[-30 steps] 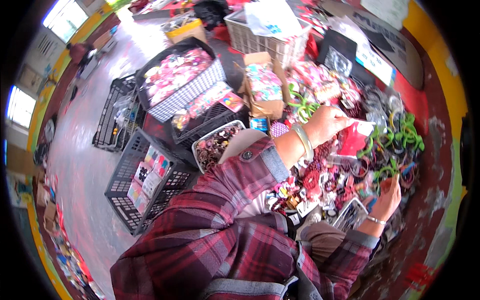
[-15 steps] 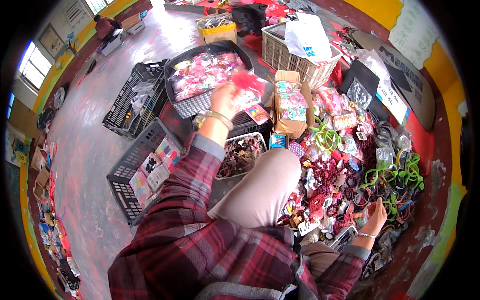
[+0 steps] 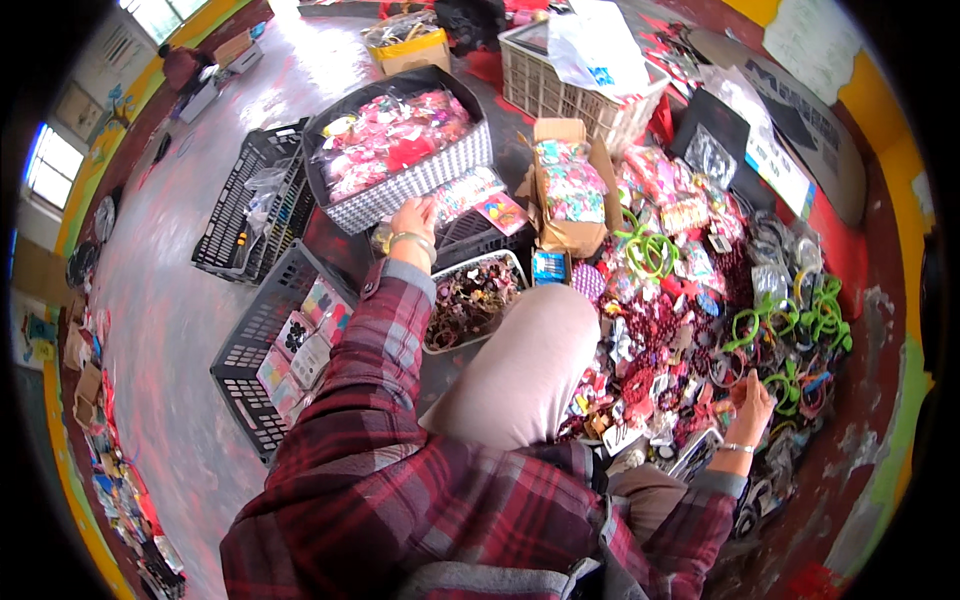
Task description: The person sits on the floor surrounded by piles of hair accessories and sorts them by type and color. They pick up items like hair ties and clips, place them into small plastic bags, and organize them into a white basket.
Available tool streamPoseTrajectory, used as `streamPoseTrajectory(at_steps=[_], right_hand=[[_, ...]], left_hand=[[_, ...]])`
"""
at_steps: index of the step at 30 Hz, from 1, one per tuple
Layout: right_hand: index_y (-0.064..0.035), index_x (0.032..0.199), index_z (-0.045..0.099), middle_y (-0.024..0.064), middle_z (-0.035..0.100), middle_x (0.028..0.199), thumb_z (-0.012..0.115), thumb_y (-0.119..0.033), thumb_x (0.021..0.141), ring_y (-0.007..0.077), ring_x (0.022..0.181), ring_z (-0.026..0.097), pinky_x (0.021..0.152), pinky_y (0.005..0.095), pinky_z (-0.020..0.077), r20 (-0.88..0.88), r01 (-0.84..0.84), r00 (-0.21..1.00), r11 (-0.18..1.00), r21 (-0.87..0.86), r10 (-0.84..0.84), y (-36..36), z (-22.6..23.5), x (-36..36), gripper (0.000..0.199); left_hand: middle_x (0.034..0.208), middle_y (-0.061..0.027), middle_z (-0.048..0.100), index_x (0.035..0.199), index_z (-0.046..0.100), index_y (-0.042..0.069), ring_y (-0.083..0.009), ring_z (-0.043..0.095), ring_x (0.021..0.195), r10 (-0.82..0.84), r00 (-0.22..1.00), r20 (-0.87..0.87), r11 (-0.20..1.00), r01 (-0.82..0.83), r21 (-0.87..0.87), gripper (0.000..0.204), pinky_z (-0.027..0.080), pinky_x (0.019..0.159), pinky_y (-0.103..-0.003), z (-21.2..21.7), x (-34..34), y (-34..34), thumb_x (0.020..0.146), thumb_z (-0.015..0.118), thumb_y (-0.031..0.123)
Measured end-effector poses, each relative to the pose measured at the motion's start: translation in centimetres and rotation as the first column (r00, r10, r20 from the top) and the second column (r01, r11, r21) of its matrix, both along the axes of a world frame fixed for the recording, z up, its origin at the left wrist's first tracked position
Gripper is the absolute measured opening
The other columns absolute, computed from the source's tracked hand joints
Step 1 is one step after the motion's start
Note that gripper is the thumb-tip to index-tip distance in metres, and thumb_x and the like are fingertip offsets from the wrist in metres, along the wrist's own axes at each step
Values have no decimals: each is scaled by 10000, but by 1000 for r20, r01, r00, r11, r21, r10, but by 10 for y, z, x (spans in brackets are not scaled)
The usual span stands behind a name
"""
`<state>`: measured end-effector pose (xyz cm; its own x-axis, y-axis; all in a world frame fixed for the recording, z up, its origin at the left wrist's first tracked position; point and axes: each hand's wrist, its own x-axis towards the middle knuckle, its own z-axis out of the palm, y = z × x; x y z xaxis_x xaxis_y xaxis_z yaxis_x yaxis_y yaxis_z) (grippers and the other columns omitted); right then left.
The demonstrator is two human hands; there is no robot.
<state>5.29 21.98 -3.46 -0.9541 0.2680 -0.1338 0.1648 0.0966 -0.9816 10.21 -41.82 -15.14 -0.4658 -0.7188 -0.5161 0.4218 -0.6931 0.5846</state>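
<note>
My left hand (image 3: 414,217) is just in front of a fabric basket (image 3: 362,212) with a checked black-and-white side. Its fingers are loosely bent, with nothing visible in them, and its tips are close to a clear packet (image 3: 468,192). Inside the basket, a bright red packet (image 3: 408,152) lies on many pink and red ones. My right hand (image 3: 752,408) is low over a heap of hair ties and beaded trinkets (image 3: 655,385). Its fingers are drawn together; anything between them is too small to make out. Green bands (image 3: 785,385) lie close to its fingertips.
A white tray of small dark accessories (image 3: 470,300) stands before my knee. Black crates (image 3: 255,350) are at the left. An open carton of packets (image 3: 572,195) stands ahead, with a beige crate (image 3: 580,90) behind it. Another person (image 3: 185,68) sits far left.
My left hand has let the red packet go into the fabric basket and drawn back toward me. The fingers of my right hand, straight before, have bent together.
</note>
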Motion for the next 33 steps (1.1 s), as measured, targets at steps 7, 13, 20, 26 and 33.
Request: streamPoseTrajectory(at_steps=[7,13,20,26,33], right_hand=[[-25,669,609,9,558,593,634,-298,824,78,521,495,464,206,350,32,2,999,1000,5,-2,-18,29,7,315],[-24,624,615,28,579,580,606,-358,828,79,518,494,490,219,350,-62,33,998,984,173,-23,5,43,23,391],[-36,583,607,17,553,539,597,-357,832,64,497,444,488,220,322,-135,96,987,993,72,-85,11,58,32,407],[-41,573,613,11,572,560,590,-367,833,66,546,466,556,224,355,-258,101,960,994,-45,-109,25,74,44,418],[-18,624,624,42,604,616,575,-336,851,105,589,540,595,238,423,-353,130,917,974,-183,-189,67,86,71,393]], left_hand=[[765,-51,589,972,548,78,-167,592,677,-338,936,98,926,349,-145,171,468,528,-245,-19,21,31,801,540,63],[970,-135,611,1006,549,-24,-223,587,910,-564,820,101,730,551,-404,264,470,723,-278,133,-42,150,830,554,173],[997,-158,612,1016,553,-34,-220,593,944,-909,418,1,324,705,-631,305,470,767,-282,224,-63,319,914,452,235],[947,-115,621,988,555,-3,-180,605,849,-967,154,202,101,963,-248,297,487,703,-277,115,-60,402,921,426,257],[940,-112,618,994,543,-2,-182,607,843,-942,189,276,136,970,-201,249,481,680,-267,96,-68,429,900,442,205]])
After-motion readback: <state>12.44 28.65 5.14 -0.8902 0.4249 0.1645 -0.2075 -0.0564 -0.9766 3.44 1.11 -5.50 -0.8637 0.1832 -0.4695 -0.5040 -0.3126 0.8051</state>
